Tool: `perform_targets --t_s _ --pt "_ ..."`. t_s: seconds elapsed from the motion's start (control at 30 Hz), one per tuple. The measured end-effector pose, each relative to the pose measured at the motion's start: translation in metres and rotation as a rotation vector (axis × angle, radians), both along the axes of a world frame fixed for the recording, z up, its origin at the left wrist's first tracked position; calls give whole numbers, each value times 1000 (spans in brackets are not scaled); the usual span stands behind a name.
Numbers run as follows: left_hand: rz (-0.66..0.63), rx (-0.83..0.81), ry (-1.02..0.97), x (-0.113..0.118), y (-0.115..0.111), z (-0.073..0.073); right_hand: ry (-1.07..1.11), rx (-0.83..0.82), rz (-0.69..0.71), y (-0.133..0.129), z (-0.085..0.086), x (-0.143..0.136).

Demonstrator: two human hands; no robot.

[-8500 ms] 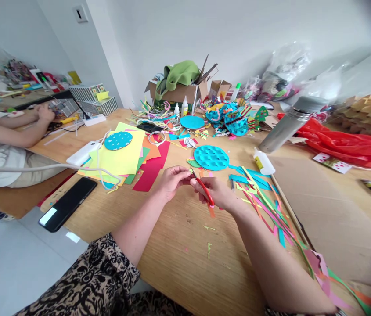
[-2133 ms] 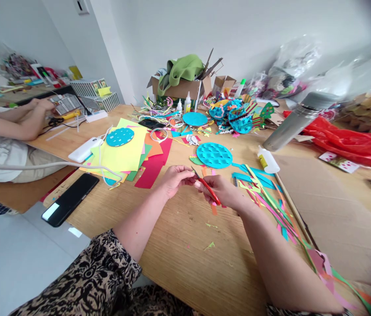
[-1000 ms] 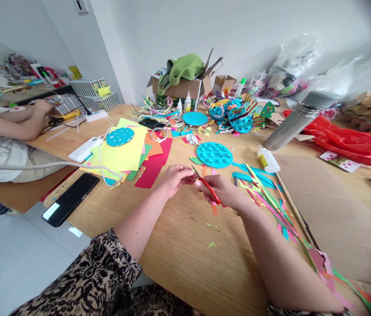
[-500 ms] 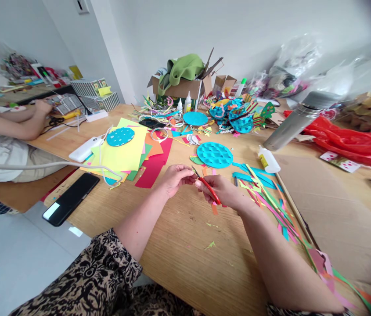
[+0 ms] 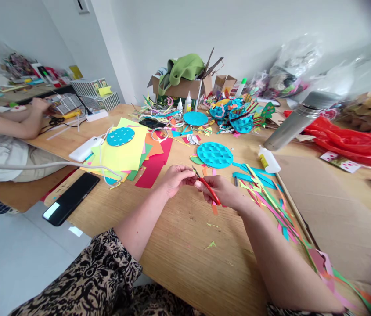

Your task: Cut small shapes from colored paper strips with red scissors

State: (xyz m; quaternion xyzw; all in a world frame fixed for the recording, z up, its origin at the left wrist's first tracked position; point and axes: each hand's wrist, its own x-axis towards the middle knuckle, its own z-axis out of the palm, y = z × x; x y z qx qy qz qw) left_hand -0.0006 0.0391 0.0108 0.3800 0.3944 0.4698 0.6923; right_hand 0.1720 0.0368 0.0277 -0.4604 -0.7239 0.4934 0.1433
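Observation:
Over the middle of the wooden table (image 5: 172,245), my right hand (image 5: 221,191) is closed on red-handled scissors (image 5: 210,192), their blades pointing up and to the left. My left hand (image 5: 179,180) pinches beside the blade tips; whatever lies between its fingers is too small and covered to name. Just beyond both hands lies a blue paper disc (image 5: 214,154) with raised scale-like flaps. Small yellow-green paper scraps (image 5: 210,245) are scattered on the wood nearer to me.
Colored paper sheets (image 5: 122,151) and a black phone (image 5: 70,198) lie left. Right are paper strips (image 5: 272,204), a glue bottle (image 5: 268,160), cardboard (image 5: 333,210) and a leaning steel flask (image 5: 299,120). A filled box (image 5: 178,87) stands behind. A co-worker's arm (image 5: 17,123) rests far left.
My hands and the scissors stay almost in the same place. At the far left, the co-worker's hand and head have shifted slightly to the left.

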Motion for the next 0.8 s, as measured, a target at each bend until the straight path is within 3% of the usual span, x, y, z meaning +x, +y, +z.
perform_targets --t_s 0.8 --pt "-35 -12 21 -2 0 -1 -31 21 15 0 2 2"
